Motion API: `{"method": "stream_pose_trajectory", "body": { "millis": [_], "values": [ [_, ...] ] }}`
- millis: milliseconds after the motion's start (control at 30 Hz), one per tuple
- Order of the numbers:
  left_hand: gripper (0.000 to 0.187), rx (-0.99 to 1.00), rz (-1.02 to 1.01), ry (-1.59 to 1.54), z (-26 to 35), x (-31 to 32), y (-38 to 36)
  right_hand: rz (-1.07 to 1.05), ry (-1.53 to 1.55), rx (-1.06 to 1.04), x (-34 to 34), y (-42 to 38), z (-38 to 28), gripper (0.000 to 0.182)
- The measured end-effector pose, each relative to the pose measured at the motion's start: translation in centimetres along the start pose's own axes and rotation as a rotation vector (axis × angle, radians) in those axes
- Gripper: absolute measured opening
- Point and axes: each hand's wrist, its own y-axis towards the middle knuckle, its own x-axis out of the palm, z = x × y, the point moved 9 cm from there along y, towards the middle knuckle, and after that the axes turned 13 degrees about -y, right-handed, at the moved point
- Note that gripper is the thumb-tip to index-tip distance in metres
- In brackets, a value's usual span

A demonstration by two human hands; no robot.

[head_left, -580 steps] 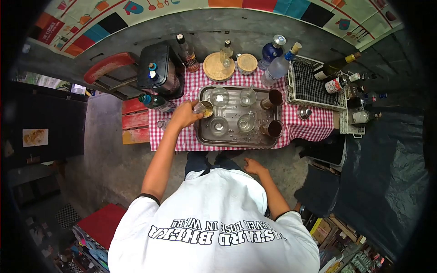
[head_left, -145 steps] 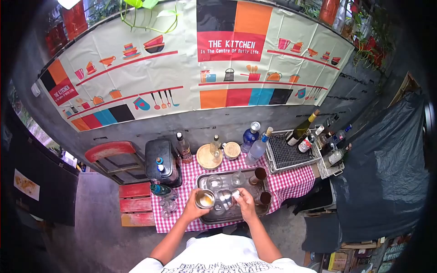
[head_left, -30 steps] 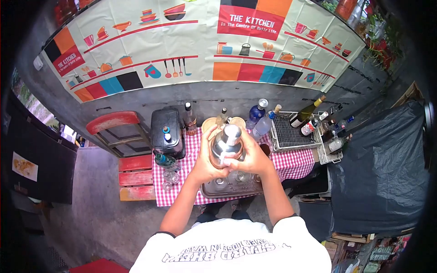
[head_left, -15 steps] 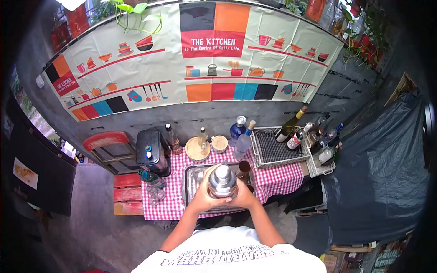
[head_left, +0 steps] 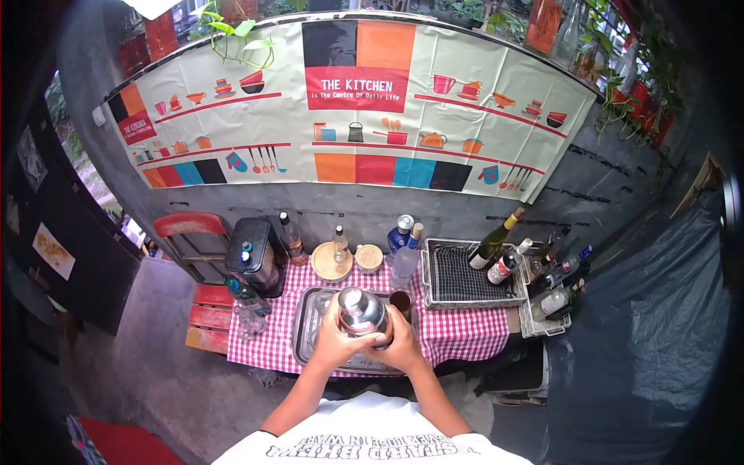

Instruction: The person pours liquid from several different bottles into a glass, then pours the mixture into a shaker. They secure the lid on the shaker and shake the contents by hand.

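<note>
I hold a steel cocktail shaker with its cap on, in both hands, above the metal tray. My left hand wraps the shaker's left side and bottom. My right hand grips its right side. The tray lies on a table with a red-checked cloth. A dark brown tumbler stands on the tray just right of the shaker. Other glasses on the tray are mostly hidden by my hands.
Along the table's back stand a black box-like container, several bottles, a round wooden board and a wire basket. More bottles crowd the right end. A red chair and red crate sit at left.
One second ago I held the shaker raised, close to the camera. It has come down and now sits lower over the tray, still in both hands.
</note>
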Motion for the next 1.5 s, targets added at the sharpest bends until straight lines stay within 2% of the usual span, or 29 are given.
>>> {"method": "stream_pose_trajectory", "body": {
  "millis": [33, 133, 300, 367, 533, 600, 633, 667, 733, 800, 867, 900, 933, 1033, 1167, 1400, 1467, 1500],
  "values": [
    [0.083, 0.012, -0.02, -0.012, 0.8, 0.6, 0.1, 0.027, -0.018, -0.01, -0.3, 0.0, -0.2, 0.08],
    [0.08, 0.044, -0.061, -0.052, 1.7, 1.4, 0.1, 0.046, 0.048, -0.025, -0.7, 0.0, -0.4, 0.081],
    [0.082, 0.004, -0.135, 0.029, 1.5, 0.9, 1.1, -0.021, 0.195, 0.04, 0.4, 0.0, -0.3, 0.085],
    [0.075, 0.07, -0.246, -0.092, 1.4, 0.9, 1.6, -0.046, 0.258, 0.051, 0.9, 0.4, -0.9, 0.088],
    [0.078, 0.077, -0.338, -0.214, 2.1, -0.4, 2.1, -0.046, 0.347, 0.064, 3.2, 1.0, -1.2, 0.087],
    [0.086, -0.068, -0.319, -0.255, 1.9, -1.2, 2.1, -0.004, 0.347, 0.067, 3.6, 1.5, -1.6, 0.084],
    [0.093, -0.079, -0.313, -0.251, 1.9, -1.7, 2.1, 0.001, 0.341, 0.067, 3.9, 1.7, -1.9, 0.084],
    [0.093, -0.077, -0.319, -0.255, 2.1, -1.9, 2.1, 0.017, 0.31, 0.077, 4.0, 1.9, -2.0, 0.084],
    [0.095, 0.012, -0.165, -0.267, 3.3, -3.9, 2.3, 0.051, 0.253, 0.098, 4.3, 2.5, -2.4, 0.083],
    [0.095, 0.082, -0.16, -0.285, 3.9, -4.7, 2.6, 0.08, 0.16, 0.109, 4.8, 2.9, -2.6, 0.083],
    [0.087, 0.018, -0.072, -0.16, 3.5, -5.5, 2.8, 0.103, 0.069, 0.127, 5.4, 3.1, -3.0, 0.083],
    [0.077, 0.01, -0.012, -0.147, 3.2, -6.1, 3.0, 0.118, -0.018, 0.117, 5.5, 3.3, -3.3, 0.084],
    [0.077, 0.01, -0.016, -0.153, 2.9, -6.6, 3.2, 0.132, -0.107, 0.105, 5.7, 3.6, -3.7, 0.085],
    [0.056, 0.074, -0.027, -0.203, 3.1, -8.0, 3.5, 0.211, -0.158, 0.038, 6.3, 4.3, -5.0, 0.084],
    [0.051, 0.082, -0.079, -0.265, 3.2, -10.1, 4.1, 0.232, -0.108, 0.091, 8.4, 4.7, -5.7, 0.084],
    [0.055, 0.1, -0.194, -0.411, 3.1, -13.1, 4.9, 0.19, -0.007, 0.194, 12.3, 5.1, -5.1, 0.086],
    [0.057, 0.092, -0.236, -0.416, 2.7, -13.9, 5.1, 0.127, 0.2, 0.245, 13.7, 5.6, -5.1, 0.086],
    [0.059, 0.074, -0.283, -0.465, 2.7, -13.9, 5.2, 0.129, 0.202, 0.238, 14.2, 5.8, -5.3, 0.086]
  ]
}}
